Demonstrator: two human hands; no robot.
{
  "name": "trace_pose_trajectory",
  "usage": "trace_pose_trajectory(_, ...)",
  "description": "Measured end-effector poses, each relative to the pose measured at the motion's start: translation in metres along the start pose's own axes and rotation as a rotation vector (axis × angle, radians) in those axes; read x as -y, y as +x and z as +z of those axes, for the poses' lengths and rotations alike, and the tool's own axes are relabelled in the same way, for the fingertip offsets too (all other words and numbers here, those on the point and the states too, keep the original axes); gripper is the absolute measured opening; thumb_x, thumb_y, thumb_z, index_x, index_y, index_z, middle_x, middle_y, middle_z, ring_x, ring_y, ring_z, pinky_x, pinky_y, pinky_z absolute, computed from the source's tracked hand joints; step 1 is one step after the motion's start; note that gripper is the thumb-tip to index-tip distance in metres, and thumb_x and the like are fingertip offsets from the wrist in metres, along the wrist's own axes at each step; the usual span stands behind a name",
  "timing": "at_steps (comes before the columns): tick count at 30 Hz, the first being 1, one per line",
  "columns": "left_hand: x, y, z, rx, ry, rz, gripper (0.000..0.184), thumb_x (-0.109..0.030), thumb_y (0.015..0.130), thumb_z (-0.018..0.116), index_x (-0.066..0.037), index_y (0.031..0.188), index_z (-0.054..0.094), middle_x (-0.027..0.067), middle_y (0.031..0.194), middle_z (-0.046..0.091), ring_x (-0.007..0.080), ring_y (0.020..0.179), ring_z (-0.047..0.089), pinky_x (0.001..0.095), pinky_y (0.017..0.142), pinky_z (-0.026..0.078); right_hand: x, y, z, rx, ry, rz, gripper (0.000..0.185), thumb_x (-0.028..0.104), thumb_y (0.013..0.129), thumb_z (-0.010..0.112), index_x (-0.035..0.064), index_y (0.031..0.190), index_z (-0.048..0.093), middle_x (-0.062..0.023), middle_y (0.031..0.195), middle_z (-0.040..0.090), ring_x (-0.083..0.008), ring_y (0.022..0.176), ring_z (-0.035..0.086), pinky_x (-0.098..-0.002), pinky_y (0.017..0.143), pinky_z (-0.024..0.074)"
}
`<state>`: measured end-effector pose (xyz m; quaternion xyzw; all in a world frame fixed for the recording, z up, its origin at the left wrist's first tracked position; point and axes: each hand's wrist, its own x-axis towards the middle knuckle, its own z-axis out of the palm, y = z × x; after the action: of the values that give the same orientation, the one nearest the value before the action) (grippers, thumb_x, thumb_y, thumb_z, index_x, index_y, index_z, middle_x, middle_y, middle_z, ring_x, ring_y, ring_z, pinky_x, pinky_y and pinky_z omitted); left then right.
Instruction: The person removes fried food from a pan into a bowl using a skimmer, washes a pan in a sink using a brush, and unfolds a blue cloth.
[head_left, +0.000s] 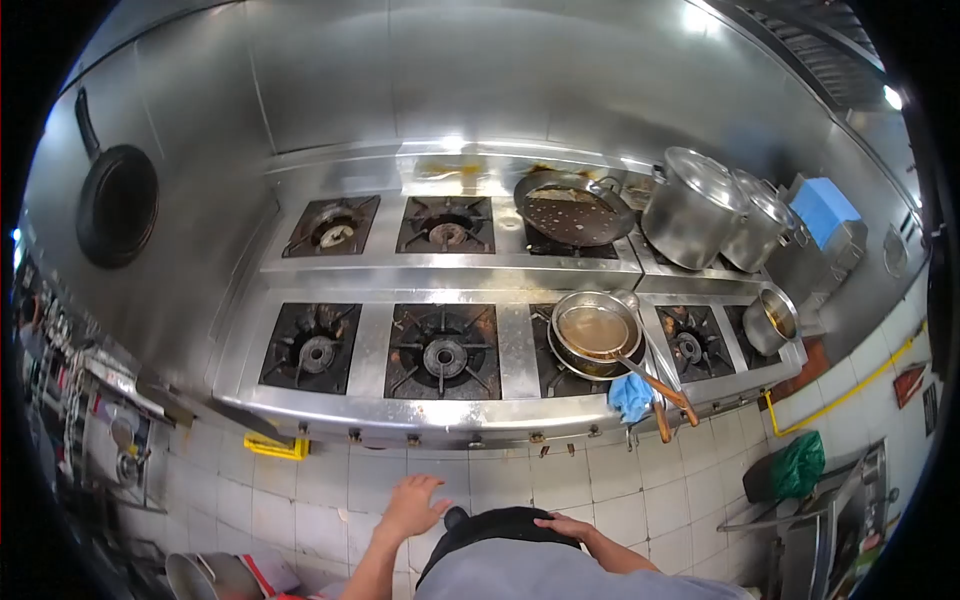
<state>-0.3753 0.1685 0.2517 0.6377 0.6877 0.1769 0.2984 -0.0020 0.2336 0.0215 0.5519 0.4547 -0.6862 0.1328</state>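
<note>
My left hand (412, 505) hangs in front of the stove, above the tiled floor, with its fingers apart and nothing in it. Close to my waist, my right hand (566, 526) lies against the black cloth (515, 522) there, its fingers stretched out and holding nothing that I can see. In front of me stands a steel gas stove (445, 412) with two stepped rows of burners. A pan (598, 328) with brownish liquid rests on a front burner, with a blue cloth (631, 397) and wooden handles (672, 392) at its right. Behind it sits a wide dark pan (572, 212) with liquid.
Two large lidded pots (695, 210) (756, 225) stand at the back right. A small saucepan (770, 320) is at the right end. A frying pan (118, 205) hangs on the left wall. On the floor are a yellow object (275, 446) and a bin with a green bag (798, 464).
</note>
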Motion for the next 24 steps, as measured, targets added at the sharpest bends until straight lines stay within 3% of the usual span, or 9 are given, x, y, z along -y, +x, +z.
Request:
trace_pose_trajectory(1, -0.017, 0.004, -0.008, -0.027, 0.025, 0.081, 0.048, -0.037, 0.084, 0.063, -0.007, 0.12, 0.056, 0.0149, 0.124, 0.056, 0.0369, 0.125, 0.042, 0.0514, 0.103, 0.031, 0.015, -0.024, 0.007, -0.03, 0.001, 0.032, 0.094, 0.064, 0.075, 0.062, -0.0016, 0.138, 0.038, -0.0198, 0.139, 0.042, -0.0292, 0.127, 0.041, -0.0394, 0.103, 0.0354)
trace_pose_trajectory(2, -0.029, 0.01, -0.012, -0.024, 0.038, 0.094, 0.048, -0.037, 0.084, 0.063, -0.007, 0.12, 0.056, 0.0149, 0.124, 0.056, 0.0369, 0.125, 0.042, 0.0514, 0.103, 0.031, 0.012, -0.023, 0.007, -0.035, 0.015, 0.02, 0.094, 0.064, 0.075, 0.062, -0.0016, 0.138, 0.038, -0.0198, 0.139, 0.042, -0.0292, 0.127, 0.041, -0.0394, 0.103, 0.0354)
trace_pose_trajectory(4, -0.046, 0.022, -0.017, 0.013, -0.01, 0.175, 0.058, -0.039, 0.084, 0.062, -0.011, 0.132, 0.046, 0.0174, 0.136, 0.045, 0.039, 0.134, 0.03, 0.0555, 0.106, 0.024, -0.005, -0.02, 0.007, 0.035, 0.049, 0.12, 0.071, 0.059, 0.081, 0.059, 0.0019, 0.124, 0.056, -0.0169, 0.125, 0.056, -0.0276, 0.116, 0.051, -0.0412, 0.095, 0.0427)
trace_pose_trajectory(5, -0.047, 0.027, -0.013, 0.019, -0.001, 0.194, 0.058, -0.039, 0.084, 0.062, -0.011, 0.132, 0.046, 0.0174, 0.136, 0.045, 0.039, 0.134, 0.03, 0.0555, 0.106, 0.024, -0.014, -0.018, 0.01, 0.026, 0.066, 0.111, 0.071, 0.059, 0.081, 0.059, 0.0019, 0.124, 0.056, -0.0169, 0.125, 0.056, -0.0276, 0.116, 0.051, -0.0412, 0.095, 0.0427)
trace_pose_trajectory(7, -0.052, 0.04, 0.002, 0.041, 0.108, 0.079, 0.068, -0.04, 0.085, 0.061, -0.011, 0.141, 0.034, 0.0225, 0.145, 0.031, 0.0407, 0.139, 0.017, 0.0599, 0.108, 0.016, -0.038, -0.021, 0.014, -0.081, 0.059, 0.157, 0.058, 0.055, 0.085, 0.056, 0.0049, 0.112, 0.063, -0.0154, 0.112, 0.062, -0.0275, 0.108, 0.055, -0.043, 0.09, 0.0453)
trace_pose_trajectory(12, -0.11, 0.04, -0.004, 0.034, 0.097, 0.204, 0.076, -0.038, 0.084, 0.061, -0.009, 0.145, 0.025, 0.025, 0.149, 0.021, 0.0416, 0.14, 0.01, 0.0616, 0.108, 0.011, -0.094, -0.044, 0.018, -0.212, 0.162, 0.168, 0.062, 0.053, 0.083, 0.06, 0.0053, 0.122, 0.054, -0.0131, 0.122, 0.055, -0.0287, 0.113, 0.051, -0.0532, 0.088, 0.044)
trace_pose_trajectory(14, -0.126, 0.04, 0.003, 0.018, 0.108, 0.28, 0.077, -0.037, 0.084, 0.061, -0.008, 0.145, 0.024, 0.0244, 0.149, 0.02, 0.0413, 0.14, 0.01, 0.0616, 0.108, 0.011, -0.13, -0.041, 0.02, -0.32, 0.118, 0.124, 0.06, 0.056, 0.083, 0.057, 0.006, 0.116, 0.061, -0.0114, 0.103, 0.063, -0.0233, 0.084, 0.058, -0.0364, 0.059, 0.0483)
trace_pose_trajectory(18, -0.146, 0.04, 0.035, 0.084, 0.176, 0.321, 0.079, -0.037, 0.084, 0.062, -0.008, 0.146, 0.023, 0.0226, 0.15, 0.02, 0.041, 0.141, 0.01, 0.0621, 0.108, 0.01, -0.167, -0.066, 0.019, -0.308, 0.108, 0.197, 0.055, 0.053, 0.085, 0.057, 0.0045, 0.111, 0.063, -0.0101, 0.096, 0.064, -0.0219, 0.08, 0.059, -0.0354, 0.059, 0.0488)
trace_pose_trajectory(24, -0.172, 0.012, 0.075, 0.169, 0.257, 0.324, 0.077, -0.039, 0.083, 0.064, -0.01, 0.144, 0.027, 0.0203, 0.15, 0.021, 0.0399, 0.141, 0.007, 0.0616, 0.109, 0.007, -0.218, -0.07, 0.018, -0.396, 0.401, 0.117, 0.038, 0.03, 0.087, 0.059, -0.0023, 0.106, 0.058, -0.0118, 0.1, 0.062, -0.0209, 0.084, 0.064, -0.0341, 0.059, 0.0539)
